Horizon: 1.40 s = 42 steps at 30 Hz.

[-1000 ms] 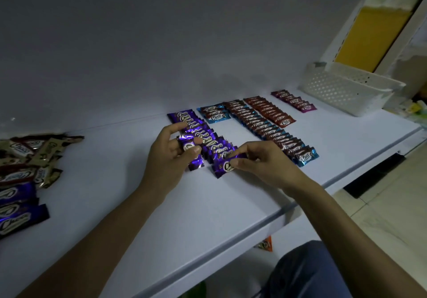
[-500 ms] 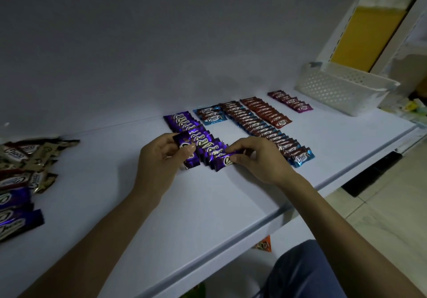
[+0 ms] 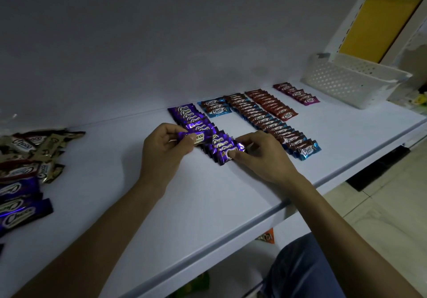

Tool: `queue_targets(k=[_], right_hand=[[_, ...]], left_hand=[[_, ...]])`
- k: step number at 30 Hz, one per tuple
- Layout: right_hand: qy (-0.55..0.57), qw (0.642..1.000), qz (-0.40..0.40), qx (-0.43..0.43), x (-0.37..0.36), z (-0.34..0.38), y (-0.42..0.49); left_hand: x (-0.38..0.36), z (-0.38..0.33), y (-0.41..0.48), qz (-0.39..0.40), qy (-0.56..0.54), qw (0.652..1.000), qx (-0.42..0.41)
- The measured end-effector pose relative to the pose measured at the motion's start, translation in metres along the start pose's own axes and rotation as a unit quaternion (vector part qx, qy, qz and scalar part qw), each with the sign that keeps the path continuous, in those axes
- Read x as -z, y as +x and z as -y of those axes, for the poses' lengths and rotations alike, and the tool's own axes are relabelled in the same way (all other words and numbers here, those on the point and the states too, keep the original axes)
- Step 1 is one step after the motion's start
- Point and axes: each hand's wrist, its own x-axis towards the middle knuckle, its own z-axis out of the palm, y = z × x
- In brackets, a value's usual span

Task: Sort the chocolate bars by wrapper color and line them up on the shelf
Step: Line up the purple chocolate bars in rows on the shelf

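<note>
A row of purple chocolate bars [image 3: 191,118] runs from the back wall toward the shelf's front. My left hand [image 3: 164,149] pinches one purple bar [image 3: 196,137] just left of that row, lifted slightly. My right hand [image 3: 261,154] pinches the front-most purple bar [image 3: 228,153] of the row with thumb and fingers. To the right lie a short blue row [image 3: 215,109], a long blue row [image 3: 272,125], a red-brown row [image 3: 270,104] and a short magenta row [image 3: 297,94].
An unsorted pile of bars [image 3: 25,170], gold, red and purple, lies at the left edge of the white shelf [image 3: 184,205]. A white perforated basket [image 3: 351,82] stands at the back right. The shelf's front edge runs diagonally; floor tiles lie below right.
My right hand pushed the front purple bar back into the row. My left hand lifted its purple bar a little and holds it beside the row.
</note>
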Motion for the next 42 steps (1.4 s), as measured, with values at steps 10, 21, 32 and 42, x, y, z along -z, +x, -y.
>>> queue_targets(k=[10, 21, 32, 42], right_hand=[[0.106, 0.992, -0.055, 0.047, -0.006, 0.028, -0.004], [0.376, 0.925, 0.035, -0.043, 0.003, 0.038, -0.008], [0.094, 0.991, 0.097, -0.012, 0.022, -0.006, -0.013], [0.125, 0.991, 0.054, 0.014, 0.014, -0.013, -0.009]], left_hand=[[0.0, 0.0, -0.001, 0.018, -0.016, 1.0, 0.002], [-0.001, 0.001, 0.0, 0.037, 0.036, 0.998, -0.027], [-0.003, 0.004, -0.009, -0.001, 0.283, 0.954, -0.1], [-0.008, 0.006, -0.024, 0.007, 0.475, 0.88, -0.027]])
